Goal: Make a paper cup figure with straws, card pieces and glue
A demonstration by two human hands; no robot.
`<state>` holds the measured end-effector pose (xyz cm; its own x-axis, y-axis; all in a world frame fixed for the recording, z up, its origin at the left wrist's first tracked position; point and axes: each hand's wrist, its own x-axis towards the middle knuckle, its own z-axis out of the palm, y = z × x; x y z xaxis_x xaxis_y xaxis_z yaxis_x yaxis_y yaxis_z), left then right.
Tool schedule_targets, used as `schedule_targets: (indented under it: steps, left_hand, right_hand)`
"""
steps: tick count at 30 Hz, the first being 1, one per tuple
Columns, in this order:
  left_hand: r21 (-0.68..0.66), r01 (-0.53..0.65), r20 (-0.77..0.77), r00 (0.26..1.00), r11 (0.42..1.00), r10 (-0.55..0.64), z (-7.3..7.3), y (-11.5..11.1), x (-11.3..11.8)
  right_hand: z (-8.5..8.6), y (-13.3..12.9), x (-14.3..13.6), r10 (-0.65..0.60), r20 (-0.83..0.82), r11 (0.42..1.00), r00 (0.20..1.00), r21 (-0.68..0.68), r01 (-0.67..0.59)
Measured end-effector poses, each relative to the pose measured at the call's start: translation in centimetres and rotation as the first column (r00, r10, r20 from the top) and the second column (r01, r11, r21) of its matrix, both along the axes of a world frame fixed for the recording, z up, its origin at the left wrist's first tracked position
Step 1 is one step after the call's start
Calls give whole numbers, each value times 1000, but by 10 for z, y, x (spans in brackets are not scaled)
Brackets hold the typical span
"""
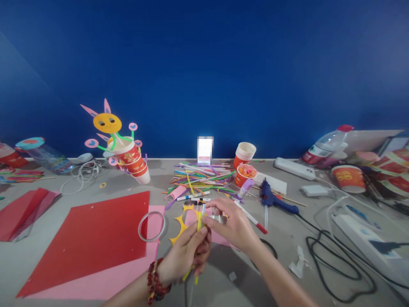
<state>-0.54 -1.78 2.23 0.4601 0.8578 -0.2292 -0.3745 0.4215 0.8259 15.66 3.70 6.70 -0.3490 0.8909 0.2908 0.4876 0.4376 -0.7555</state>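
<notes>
My left hand point(188, 251), with a dark red bead bracelet at the wrist, grips a thin bundle of yellow-green sticks point(200, 221) held upright. My right hand point(234, 224) pinches a small roll of clear tape point(219, 218) right against the top of the bundle. Both hands meet above a pink sheet point(191, 217) and a yellow cut-out paper shape point(179, 226) on the grey table point(281, 247).
A red sheet point(96, 234) on a larger pink sheet lies left, with a tape ring point(151, 226). A pile of coloured sticks point(201, 177), paper cups point(245, 170), a glue stick, a blue glue gun point(275, 200), black cables and power strips sit behind and right. A cup craft with a yellow face point(121, 145) stands at back left.
</notes>
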Motion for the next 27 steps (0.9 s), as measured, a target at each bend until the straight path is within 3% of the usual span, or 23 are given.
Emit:
schedule_targets:
  steps: [6, 11, 15, 18, 20, 27]
  left_hand:
    - [2, 27, 6, 1000, 1000, -27, 3, -3, 1]
    - [-1, 23, 1, 1000, 1000, -23, 4, -3, 1]
    - [-13, 33, 0, 999, 999, -33, 7, -4, 0]
    - [-20, 59, 17, 998, 998, -58, 7, -3, -1]
    - [-18, 62, 26, 998, 998, -62, 7, -3, -1]
    - [7, 115, -30, 993, 993, -114, 6, -3, -3]
  right_hand:
    - [2, -1, -2, 77, -2, 994, 997, 71, -77]
    - [-4, -3, -4, 34, -41, 992, 999, 124, -29]
    - [-8, -5, -1, 4, -125, 952, 992, 304, 34]
    - [-6, -7, 2, 127, -42, 881, 991, 463, -93]
    - [-2, -7, 4, 198, 62, 842, 978, 500, -202]
    - [19, -9, 6, 238, 248, 852, 939, 410, -325]
